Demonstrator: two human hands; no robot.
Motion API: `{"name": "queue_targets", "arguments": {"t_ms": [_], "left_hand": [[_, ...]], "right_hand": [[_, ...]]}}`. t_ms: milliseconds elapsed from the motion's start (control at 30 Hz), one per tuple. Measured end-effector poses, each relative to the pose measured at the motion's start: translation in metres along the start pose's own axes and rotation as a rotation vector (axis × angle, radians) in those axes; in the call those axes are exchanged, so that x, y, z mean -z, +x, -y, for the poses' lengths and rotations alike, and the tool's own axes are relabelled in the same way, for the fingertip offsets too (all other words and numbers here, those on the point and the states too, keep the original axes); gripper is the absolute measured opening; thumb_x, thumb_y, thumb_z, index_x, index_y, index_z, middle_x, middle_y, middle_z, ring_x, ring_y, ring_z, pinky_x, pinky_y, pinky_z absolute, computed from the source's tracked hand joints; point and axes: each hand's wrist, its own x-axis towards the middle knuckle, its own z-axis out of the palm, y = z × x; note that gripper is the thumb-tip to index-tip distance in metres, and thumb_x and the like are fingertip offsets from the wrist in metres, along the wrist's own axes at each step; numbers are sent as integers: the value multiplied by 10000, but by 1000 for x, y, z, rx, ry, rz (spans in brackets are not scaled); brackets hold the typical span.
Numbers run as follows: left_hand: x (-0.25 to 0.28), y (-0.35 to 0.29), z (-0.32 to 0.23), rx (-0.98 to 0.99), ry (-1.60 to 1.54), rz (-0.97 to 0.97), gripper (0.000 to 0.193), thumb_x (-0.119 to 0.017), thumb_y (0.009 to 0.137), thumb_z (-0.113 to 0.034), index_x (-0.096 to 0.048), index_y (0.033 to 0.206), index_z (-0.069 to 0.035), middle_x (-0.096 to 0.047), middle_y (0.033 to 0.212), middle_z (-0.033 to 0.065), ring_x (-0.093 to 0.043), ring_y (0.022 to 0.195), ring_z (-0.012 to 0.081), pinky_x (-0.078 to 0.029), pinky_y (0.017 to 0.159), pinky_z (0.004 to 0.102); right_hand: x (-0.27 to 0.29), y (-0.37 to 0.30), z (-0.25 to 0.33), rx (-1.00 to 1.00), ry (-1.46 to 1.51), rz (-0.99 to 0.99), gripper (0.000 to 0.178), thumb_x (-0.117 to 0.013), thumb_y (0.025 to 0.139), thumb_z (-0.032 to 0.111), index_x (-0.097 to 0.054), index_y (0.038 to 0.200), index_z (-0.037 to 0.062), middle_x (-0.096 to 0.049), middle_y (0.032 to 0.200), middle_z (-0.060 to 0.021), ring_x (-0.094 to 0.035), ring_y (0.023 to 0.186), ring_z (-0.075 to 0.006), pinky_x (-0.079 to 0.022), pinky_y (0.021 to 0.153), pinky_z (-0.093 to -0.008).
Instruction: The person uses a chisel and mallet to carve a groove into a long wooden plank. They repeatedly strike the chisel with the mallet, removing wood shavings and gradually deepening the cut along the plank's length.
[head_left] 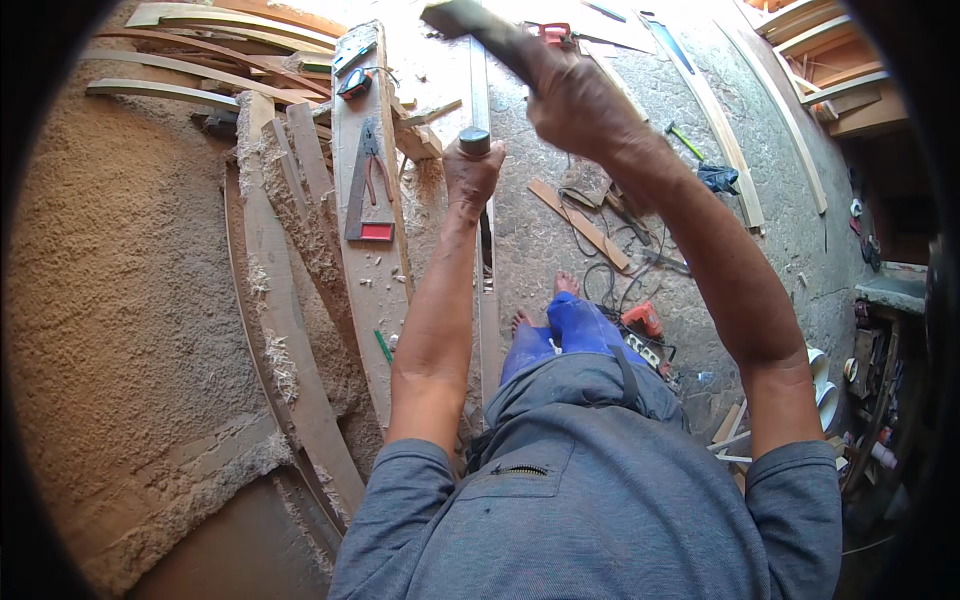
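Observation:
My left hand (473, 172) is closed round an upright chisel (474, 140); its round end cap shows above the fist and the blade is hidden. Under it runs a narrow wooden beam (487, 350) with a dark slot cut in it. Raised to the right, my right hand (580, 105) grips a hammer (485, 40), slightly blurred, its head up and to the left, apart from the chisel. On the plank just left of my left hand lie a try square (356, 195) with a red-faced stock, pliers (374, 172) and a tape measure (354, 83).
A green pencil (383, 346) lies on the plank (375, 290). Curved boards (290, 330) and sawdust (130, 280) fill the left. At my feet are a red power drill (643, 318), cables and a loose board (580, 225). Long timbers (710, 110) lie on the floor at right.

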Motion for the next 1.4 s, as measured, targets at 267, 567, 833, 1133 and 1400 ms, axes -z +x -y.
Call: {"name": "queue_targets", "arguments": {"t_ms": [267, 567, 833, 1133, 1400], "left_hand": [[12, -116, -27, -453, 148, -163, 229, -816, 815, -121, -598, 795, -51, -627, 652, 78, -649, 590, 156, -527, 556, 351], [-22, 36, 3, 385, -85, 89, 121, -772, 791, -73, -668, 744, -34, -570, 577, 6, -510, 439, 98, -395, 382, 293], [44, -38, -112, -83, -40, 275, 334, -914, 802, -294, -685, 892, -66, -666, 752, -5, -639, 691, 75, -530, 602, 255], [37, -50, -75, -209, -63, -130, 278, -876, 846, -157, -620, 789, -64, -619, 701, -20, -594, 660, 62, -515, 612, 253], [39, -37, -61, -235, 43, -240, 235, -839, 839, -104, -620, 783, -38, -637, 681, 9, -604, 604, 89, -509, 562, 289]], "right_hand": [[-5, -124, -45, -294, 342, 353, 700, -651, 846, 128, -408, 1502, 106, -689, 1146, -299, -688, 1049, -452, -533, 931, -510], [-25, -178, -62, -557, 459, 242, 755, -724, 815, 206, -448, 1506, 82, -678, 1233, -266, -676, 1156, -367, -506, 1003, -421], [-40, -242, -81, -918, 557, 372, 752, -721, 804, 159, -450, 1497, 54, -662, 1068, -199, -697, 840, -269, -566, 724, -395], [-58, -251, -85, -932, 655, 401, 767, -726, 806, 137, -433, 1504, 20, -625, 737, -71, -587, 513, -148, -499, 472, -328], [-57, -249, -74, -881, 578, 436, 838, -747, 795, 194, -403, 1539, 21, -664, 1214, -261, -689, 1029, -293, -549, 876, -390]]}}
